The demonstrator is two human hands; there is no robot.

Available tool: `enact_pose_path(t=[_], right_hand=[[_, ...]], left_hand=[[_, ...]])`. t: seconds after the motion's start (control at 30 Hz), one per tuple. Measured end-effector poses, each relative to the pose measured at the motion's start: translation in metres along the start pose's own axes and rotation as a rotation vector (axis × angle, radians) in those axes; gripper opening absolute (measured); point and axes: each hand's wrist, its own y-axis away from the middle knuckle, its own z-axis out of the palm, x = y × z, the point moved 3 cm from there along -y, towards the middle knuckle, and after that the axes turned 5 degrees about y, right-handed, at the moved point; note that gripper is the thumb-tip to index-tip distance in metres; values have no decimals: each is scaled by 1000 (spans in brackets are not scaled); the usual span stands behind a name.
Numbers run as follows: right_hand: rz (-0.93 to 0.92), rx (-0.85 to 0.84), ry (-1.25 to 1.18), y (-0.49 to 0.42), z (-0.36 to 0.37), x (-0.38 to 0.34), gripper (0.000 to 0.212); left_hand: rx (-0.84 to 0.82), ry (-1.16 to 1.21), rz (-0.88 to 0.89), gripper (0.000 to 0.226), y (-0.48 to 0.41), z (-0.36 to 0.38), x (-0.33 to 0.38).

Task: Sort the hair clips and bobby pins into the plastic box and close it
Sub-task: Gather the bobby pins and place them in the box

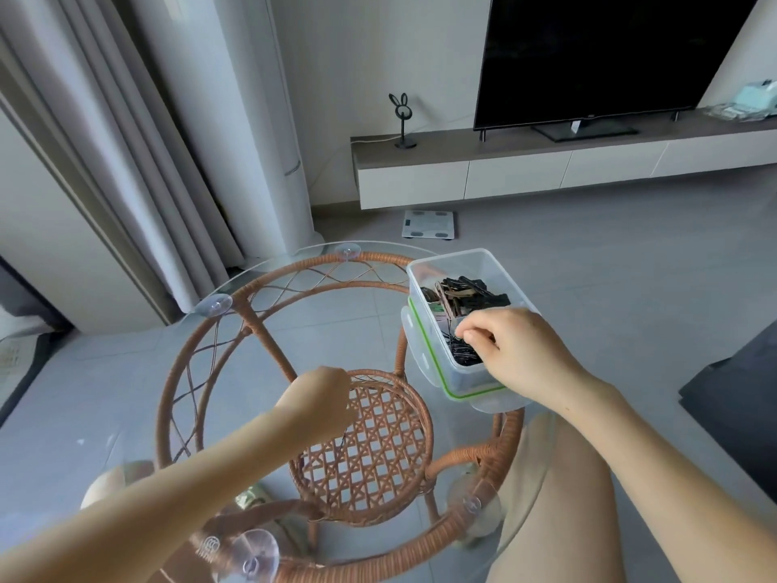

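Clear rectangular plastic box sits at right edge of round glass-topped rattan table, long axis running away from person. Dark brown-black hair clips piled in far end, thin black bobby pins in near end. Right hand over near end, fingertips pinching few pins. Left hand well apart at table centre, fingers curled, contents hidden, can't tell. Green-sealed clear lid lies under box; box likely must come off it before closing. Right hand nearer.
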Motion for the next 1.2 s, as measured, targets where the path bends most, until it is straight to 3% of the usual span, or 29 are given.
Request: enact_pose_path(t=[0.17,0.33,0.53,0.77,0.9,1.0,1.13,1.2], right_hand=[[-43,-39,2,2,13,-20,19],[-47,-46,18,3,19,-25,17],[41,110,17,9,15,-22,16],[274,253,4,14,-1,15,25],[331,281,28,24,-5,33,24],[468,236,97,29,-4,46,29],[699,14,278,30,-1,63,50],[797,-69,30,29,6,66,47]], left_hand=[[31,20,-21,17,11,19,-9],[43,-95,23,27,11,29,1],[72,61,27,4,7,7,11],[326,356,373,12,-19,-67,97],[253,331,438,16,-43,-66,137],[217,306,418,18,-60,-62,141],[321,343,361,22,-72,-66,116],[372,355,317,25,-74,-68,98]])
